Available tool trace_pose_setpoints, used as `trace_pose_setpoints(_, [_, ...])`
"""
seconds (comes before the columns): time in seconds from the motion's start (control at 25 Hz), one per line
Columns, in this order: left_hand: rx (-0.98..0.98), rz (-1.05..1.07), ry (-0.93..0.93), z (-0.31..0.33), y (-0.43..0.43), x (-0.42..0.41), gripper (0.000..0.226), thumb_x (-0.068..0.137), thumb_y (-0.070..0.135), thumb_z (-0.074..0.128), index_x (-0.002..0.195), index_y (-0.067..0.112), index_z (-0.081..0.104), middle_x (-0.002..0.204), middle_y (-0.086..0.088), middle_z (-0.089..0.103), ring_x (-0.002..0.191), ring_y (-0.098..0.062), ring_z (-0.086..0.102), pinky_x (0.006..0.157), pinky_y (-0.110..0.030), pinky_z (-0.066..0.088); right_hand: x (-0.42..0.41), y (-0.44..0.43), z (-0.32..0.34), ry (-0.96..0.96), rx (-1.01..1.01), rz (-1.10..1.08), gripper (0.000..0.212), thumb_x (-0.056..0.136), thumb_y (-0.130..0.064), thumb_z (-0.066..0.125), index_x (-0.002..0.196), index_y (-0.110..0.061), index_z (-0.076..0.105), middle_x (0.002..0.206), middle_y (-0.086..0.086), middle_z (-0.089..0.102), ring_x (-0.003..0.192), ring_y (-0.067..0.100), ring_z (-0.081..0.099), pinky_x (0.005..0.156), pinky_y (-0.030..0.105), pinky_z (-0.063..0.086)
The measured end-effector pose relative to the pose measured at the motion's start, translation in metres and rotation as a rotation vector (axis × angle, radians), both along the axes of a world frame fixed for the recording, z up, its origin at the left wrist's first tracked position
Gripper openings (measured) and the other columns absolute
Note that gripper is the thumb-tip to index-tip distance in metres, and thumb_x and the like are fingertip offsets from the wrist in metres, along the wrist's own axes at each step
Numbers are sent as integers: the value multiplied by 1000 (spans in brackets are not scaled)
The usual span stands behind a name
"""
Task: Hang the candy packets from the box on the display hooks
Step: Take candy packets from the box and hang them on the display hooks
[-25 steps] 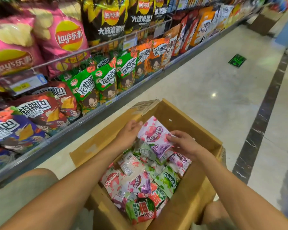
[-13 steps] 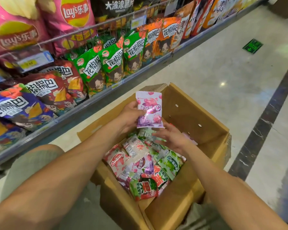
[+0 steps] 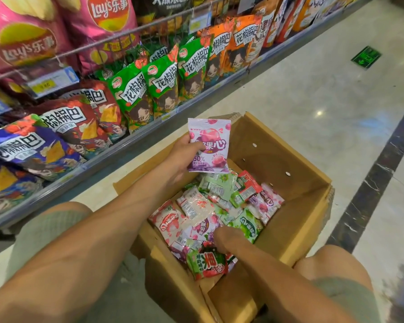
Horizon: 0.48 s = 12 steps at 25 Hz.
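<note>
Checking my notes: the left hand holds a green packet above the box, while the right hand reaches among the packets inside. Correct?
Not green: in the head view the left hand holds a purple-and-white packet above the box; the right hand reaches inside.

The left hand [image 3: 182,156] pinches a purple candy packet [image 3: 209,145] upright over the cardboard box [image 3: 280,159]. The right hand [image 3: 224,238] sits low among the mixed packets [image 3: 196,206] inside, its fingers hidden.

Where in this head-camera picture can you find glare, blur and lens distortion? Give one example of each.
Head view, glare: a bright white spot on the shiny floor. Head view, blur: the pink chip bags at upper left look soft, the purple packet in the left hand sharper. Head view, distortion: the long shelf edge curves.
</note>
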<state>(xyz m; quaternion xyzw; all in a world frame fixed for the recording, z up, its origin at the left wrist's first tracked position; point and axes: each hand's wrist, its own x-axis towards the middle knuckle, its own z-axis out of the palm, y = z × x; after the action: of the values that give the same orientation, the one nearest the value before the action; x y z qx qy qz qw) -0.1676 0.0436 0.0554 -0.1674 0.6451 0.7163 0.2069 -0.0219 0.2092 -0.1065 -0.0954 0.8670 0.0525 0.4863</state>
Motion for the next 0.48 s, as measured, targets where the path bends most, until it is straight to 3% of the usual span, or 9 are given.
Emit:
trace_pose_setpoints(0.12, [23, -7, 27, 0, -1, -1, 26, 99, 13, 66, 124, 18, 63, 100, 1, 81, 86, -18, 79, 75, -34, 64, -12, 8, 7, -59, -257, -176, 16, 98, -20, 63, 107, -8, 70, 104, 7, 67, 95, 24, 64, 83, 37, 54])
trace_pose_setpoints(0.2, [23, -17, 52, -2, -1, -3, 27, 98, 13, 68, 124, 19, 64, 105, -1, 81, 90, -19, 79, 80, -37, 64, -20, 17, 20, -62, -470, -312, 5, 99, -22, 62, 99, -19, 65, 101, 2, 64, 91, 19, 61, 80, 37, 52])
trace_pose_setpoints(0.32, [-2, -16, 107, -2, -2, -4, 26, 99, 16, 69, 123, 25, 63, 112, 1, 79, 92, -16, 79, 75, -30, 63, -38, 33, 43, 32, -692, -498, 15, 104, -23, 58, 90, -29, 53, 107, 17, 67, 78, 21, 59, 69, 38, 51])
trace_pose_setpoints(0.4, [-45, -30, 147, 0, -3, -4, 26, 100, 18, 68, 123, 27, 59, 112, 4, 77, 89, -12, 78, 69, -23, 61, -54, 41, 72, 114, -823, -642, 12, 106, -21, 57, 95, -24, 55, 109, 21, 69, 87, 31, 71, 70, 41, 60])
trace_pose_setpoints(0.48, [-92, -38, 171, 1, -5, -5, 28, 102, 19, 67, 126, 27, 56, 110, 7, 74, 85, -8, 77, 64, -18, 59, -74, 48, 105, 195, -936, -733, 11, 106, -16, 57, 95, -20, 58, 101, 14, 73, 93, 35, 73, 77, 54, 62])
